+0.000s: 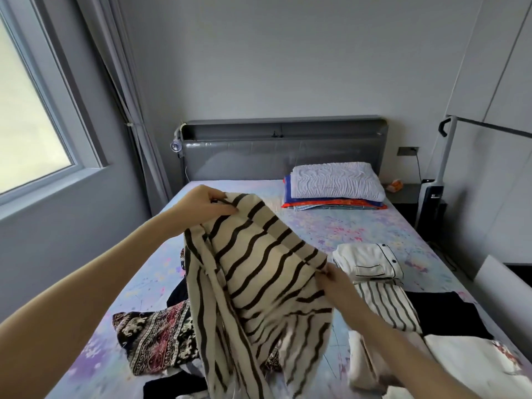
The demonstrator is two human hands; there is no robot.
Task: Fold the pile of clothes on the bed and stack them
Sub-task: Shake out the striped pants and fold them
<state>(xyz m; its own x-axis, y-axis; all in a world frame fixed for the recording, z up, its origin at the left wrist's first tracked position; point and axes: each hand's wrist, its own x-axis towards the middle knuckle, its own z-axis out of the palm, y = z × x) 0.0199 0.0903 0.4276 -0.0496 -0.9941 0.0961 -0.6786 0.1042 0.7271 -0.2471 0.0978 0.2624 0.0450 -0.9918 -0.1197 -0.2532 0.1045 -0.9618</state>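
On my feed the striped garment (259, 269), cream with dark brown bands, is up in the air over the bed (331, 226), stretched between both hands. The left hand (205, 207) is higher and farther out, thumb and fingers pinching the top edge of the fabric. The right hand (334, 279) sits lower and nearer to me, its fingers closed in a pinch on the other end of that same edge. Between them the edge runs on a slant. The rest of the cloth hangs in loose folds towards the bottom of my view, and its lower end is cut off by the frame.

Under the hanging cloth, on the left, I see a patterned garment (157, 338) in black, red and cream lying crumpled on the pastel sheet, with some dark cloth just beside it. Over on the right there's a folded white piece (368, 262) with dark piping, touching a folded striped piece (385, 306) on its near side. Closer to me lies a black cloth (449, 315), and a white cloth (472, 367) covers its near edge.

At the head of the bed, a white pillow (336, 180) rests on a stack of folded blankets (331, 205) in front of the grey headboard (282, 151). There's a window (28, 125) on the left wall, with a curtain (126, 96) gathered beside it.
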